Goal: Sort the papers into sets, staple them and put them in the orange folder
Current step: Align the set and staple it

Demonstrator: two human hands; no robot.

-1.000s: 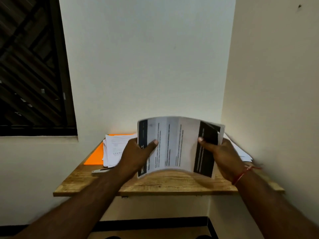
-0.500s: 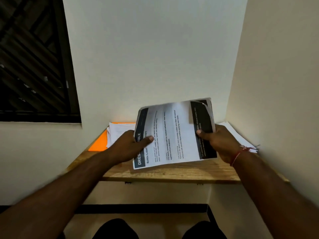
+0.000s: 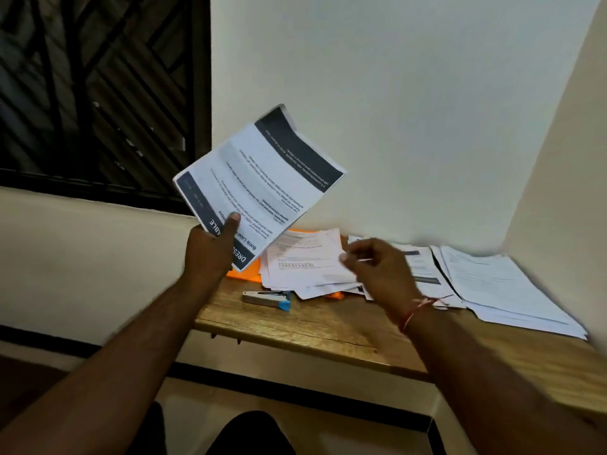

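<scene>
Papers, stapling set: printed sheets with dark bands at both ends, held up off the table and tilted, above its left end. Left hand grips the lower corner, thumb pressed on the front face.

Right hand: blurred, fingers loosely curled, thumb and forefinger close together at the edge of the loose pile; whether they pinch a sheet I cannot tell. Red thread on that wrist.

Loose pile: white sheets, untidy, lying on the orange folder.

Orange folder: flat at the far left of the wooden table, mostly covered.

Stapler: silver with a blue end, lying just near of the loose pile.

Second stack: white sheets, fanned, on the right by the side wall.

Window grille: dark, upper left.
</scene>
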